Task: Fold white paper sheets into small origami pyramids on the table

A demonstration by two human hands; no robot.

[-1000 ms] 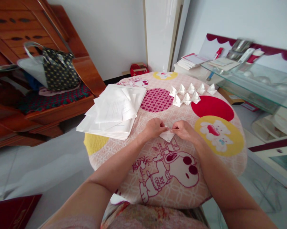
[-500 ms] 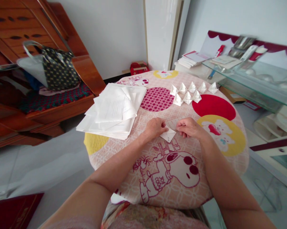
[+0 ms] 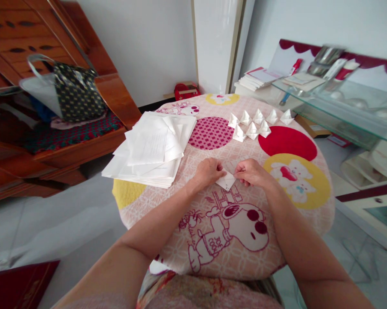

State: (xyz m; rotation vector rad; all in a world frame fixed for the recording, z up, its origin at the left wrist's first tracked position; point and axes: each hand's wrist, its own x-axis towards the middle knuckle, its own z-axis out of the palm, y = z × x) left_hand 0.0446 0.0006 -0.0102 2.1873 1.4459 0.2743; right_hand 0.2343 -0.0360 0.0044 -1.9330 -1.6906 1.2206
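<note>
- At the far left stands a wooden bench (image 3: 93,137) of reddish-brown wood, with a dark knitted cushion (image 3: 68,131) on its seat.
- A dark dotted handbag (image 3: 76,92) with a pale lining and a looped handle sits on that cushion, leaning toward the backrest.
- A dark red folder (image 3: 16,285) lies on the pale floor at the lower left corner.
- The round table (image 3: 132,214) is covered by a pink quilted cloth printed with big coloured circles and a cartoon dog.
- A loose stack of white paper sheets (image 3: 151,150) lies on the table's left part, overhanging the edge slightly.
- The left hand (image 3: 208,171) rests on the cloth near the table's middle, its fingertips pinched together on the left edge of a small folded paper (image 3: 226,182).
- That folded paper lies flat on the cloth between the two hands, just above the cartoon dog, a corner pointing toward the person.
- The right hand (image 3: 251,172) clamps the paper's right edge, fingers curled down onto it.
- Beyond the hands, a cluster of finished folded paper shapes (image 3: 258,124) stands in two short rows beside the red circle.
- A small red object (image 3: 186,91) sits on the floor by the white wall behind the table.
- At the right, a glass shelf (image 3: 348,116) carries papers and blurred metal items; a stack of books (image 3: 258,79) lies beside it.
</note>
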